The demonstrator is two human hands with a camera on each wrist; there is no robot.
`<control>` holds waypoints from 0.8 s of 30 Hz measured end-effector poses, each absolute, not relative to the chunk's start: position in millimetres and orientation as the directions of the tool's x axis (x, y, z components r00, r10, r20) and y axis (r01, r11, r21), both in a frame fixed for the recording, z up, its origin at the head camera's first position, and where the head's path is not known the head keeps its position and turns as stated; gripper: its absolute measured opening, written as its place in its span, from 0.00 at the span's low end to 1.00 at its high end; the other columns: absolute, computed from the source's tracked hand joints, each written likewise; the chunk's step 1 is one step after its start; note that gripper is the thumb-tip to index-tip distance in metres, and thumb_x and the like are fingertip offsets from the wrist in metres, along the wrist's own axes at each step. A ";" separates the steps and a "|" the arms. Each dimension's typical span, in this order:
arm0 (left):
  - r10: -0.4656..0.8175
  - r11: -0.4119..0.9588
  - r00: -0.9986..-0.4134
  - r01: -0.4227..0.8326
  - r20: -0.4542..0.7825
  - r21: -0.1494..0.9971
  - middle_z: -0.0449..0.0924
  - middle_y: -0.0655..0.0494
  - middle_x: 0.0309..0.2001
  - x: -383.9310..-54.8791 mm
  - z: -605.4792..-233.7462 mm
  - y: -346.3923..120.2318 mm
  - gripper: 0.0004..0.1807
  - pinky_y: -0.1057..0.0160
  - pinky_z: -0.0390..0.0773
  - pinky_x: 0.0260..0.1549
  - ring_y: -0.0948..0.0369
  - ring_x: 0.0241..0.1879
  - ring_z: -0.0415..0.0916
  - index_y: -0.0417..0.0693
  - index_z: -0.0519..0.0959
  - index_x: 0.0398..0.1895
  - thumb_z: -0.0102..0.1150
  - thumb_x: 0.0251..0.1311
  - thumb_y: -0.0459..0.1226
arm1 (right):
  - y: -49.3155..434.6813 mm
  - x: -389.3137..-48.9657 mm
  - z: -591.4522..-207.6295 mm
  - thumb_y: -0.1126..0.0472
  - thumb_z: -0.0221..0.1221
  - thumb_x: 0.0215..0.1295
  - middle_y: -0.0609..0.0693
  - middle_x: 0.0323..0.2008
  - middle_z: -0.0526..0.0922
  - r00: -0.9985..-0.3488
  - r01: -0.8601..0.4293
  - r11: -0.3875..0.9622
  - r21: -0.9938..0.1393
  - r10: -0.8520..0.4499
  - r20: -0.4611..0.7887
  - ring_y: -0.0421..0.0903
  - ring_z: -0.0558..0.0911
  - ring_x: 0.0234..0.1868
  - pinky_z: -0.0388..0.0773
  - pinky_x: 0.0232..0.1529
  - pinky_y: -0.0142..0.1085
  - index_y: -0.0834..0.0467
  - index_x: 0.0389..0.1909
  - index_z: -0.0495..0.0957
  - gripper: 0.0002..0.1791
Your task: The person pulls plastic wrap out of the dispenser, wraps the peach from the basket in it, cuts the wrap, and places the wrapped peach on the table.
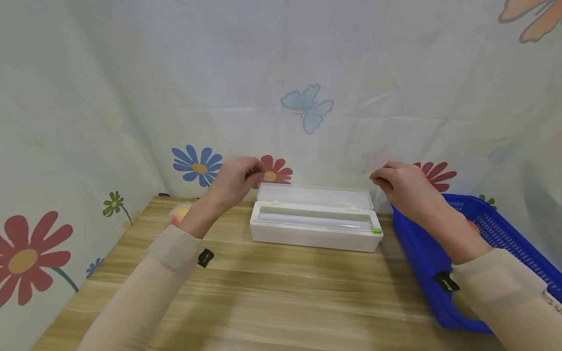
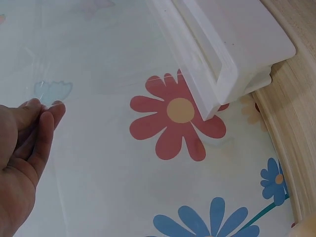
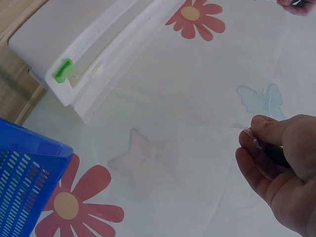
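Note:
Clear plastic wrap (image 3: 240,126) spans the gap between my two hands, nearly invisible but for faint creases and its edge. My left hand (image 1: 234,181) pinches one corner between thumb and fingertips, raised at the left end of a white wrap dispenser (image 1: 313,237). At the right end, level with it, my right hand (image 1: 406,187) pinches the other corner. The dispenser's translucent lid (image 1: 313,196) stands up at the back. Inside lies a pale roll (image 1: 307,220), and a green slider (image 1: 376,230) sits at the right end of the front edge.
A blue perforated basket (image 1: 412,263) stands to the right, partly under my right forearm, with a reddish item (image 1: 472,225) inside. Behind my left wrist lies a film-wrapped yellow and red item (image 1: 179,213). A flower-printed curtain (image 1: 246,63) hangs behind the wooden table (image 1: 281,292).

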State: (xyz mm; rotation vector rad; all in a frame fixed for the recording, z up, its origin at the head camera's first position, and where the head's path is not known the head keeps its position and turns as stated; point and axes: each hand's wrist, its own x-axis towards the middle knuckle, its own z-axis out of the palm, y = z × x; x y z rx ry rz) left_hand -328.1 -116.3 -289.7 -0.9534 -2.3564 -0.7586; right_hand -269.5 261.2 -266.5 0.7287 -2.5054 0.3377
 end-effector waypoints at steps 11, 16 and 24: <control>0.465 0.585 -0.595 0.762 0.656 0.277 0.83 0.49 0.33 -321.7 -280.3 -115.7 0.02 0.61 0.81 0.32 0.58 0.29 0.76 0.37 0.84 0.39 0.66 0.65 0.27 | 262.5 -265.2 -254.6 0.76 0.63 0.66 0.60 0.37 0.86 -0.742 -0.541 0.835 -0.101 -0.417 0.524 0.58 0.85 0.37 0.84 0.39 0.52 0.69 0.45 0.85 0.09; 0.459 0.577 -0.587 0.768 0.667 0.279 0.83 0.49 0.33 -317.1 -275.2 -115.6 0.03 0.61 0.81 0.32 0.57 0.30 0.77 0.37 0.84 0.39 0.67 0.64 0.26 | 263.0 -262.2 -250.7 0.74 0.62 0.68 0.59 0.38 0.86 -0.740 -0.533 0.840 -0.100 -0.405 0.538 0.56 0.84 0.36 0.83 0.37 0.52 0.68 0.45 0.86 0.08; 0.460 0.557 -0.536 0.795 0.708 0.240 0.84 0.49 0.35 -314.4 -268.5 -118.2 0.03 0.60 0.81 0.33 0.57 0.31 0.78 0.37 0.84 0.39 0.67 0.64 0.25 | 261.0 -256.4 -243.9 0.74 0.61 0.70 0.59 0.38 0.86 -0.731 -0.539 0.835 -0.111 -0.398 0.554 0.56 0.85 0.38 0.82 0.41 0.53 0.68 0.45 0.85 0.08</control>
